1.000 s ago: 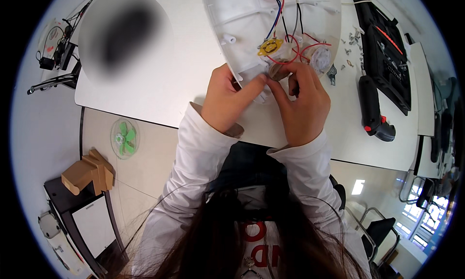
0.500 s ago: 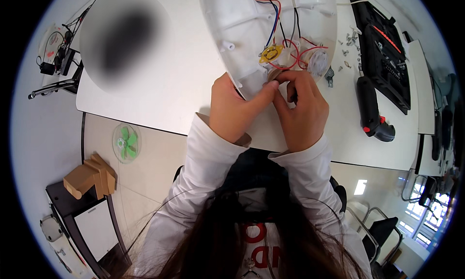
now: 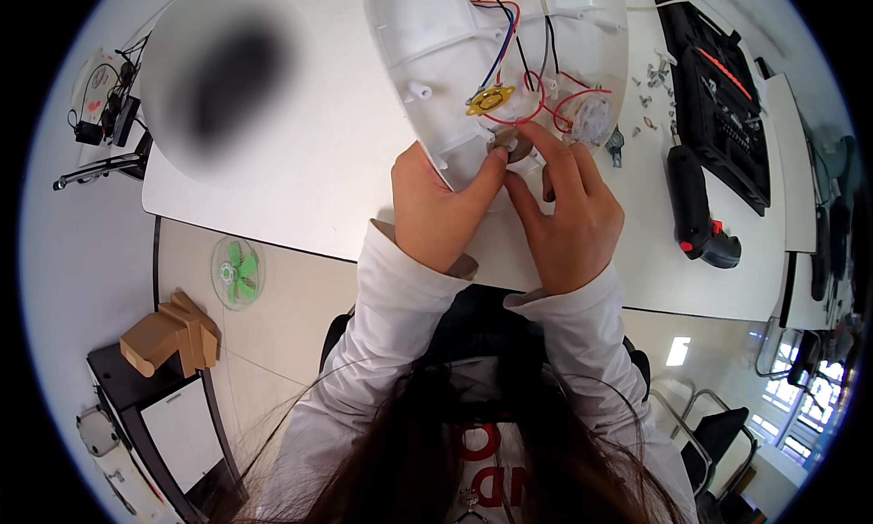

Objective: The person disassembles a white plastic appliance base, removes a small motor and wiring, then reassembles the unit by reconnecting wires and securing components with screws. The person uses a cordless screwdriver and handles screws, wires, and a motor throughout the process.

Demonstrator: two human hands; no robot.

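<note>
A white plastic housing (image 3: pixel 436 60) lies hollow side up at the top of the view, its near end towards me. Inside are coloured wires, a yellow oval part (image 3: pixel 491 100) and a clear round part (image 3: pixel 593 119) with red leads. My left hand (image 3: pixel 440 204) is closed round the housing's near left edge, its thumb against a small brown round part (image 3: pixel 513 146). My right hand (image 3: pixel 571 210) pinches at the same part from the right, index finger on top and thumb below. Its other fingers are curled, with something dark between them that I cannot make out.
On the right lie a black cordless screwdriver (image 3: pixel 693 206), an open black tool case (image 3: pixel 723 105) and several loose screws (image 3: pixel 647 99). A small dark metal piece (image 3: pixel 617 147) sits beside the housing. At the left, a large whitish round thing (image 3: pixel 227 78) is blurred.
The housing has shifted slightly left, and the yellow part has tilted and moved left. My right fingers have spread a little, so more of the brown round part shows.
</note>
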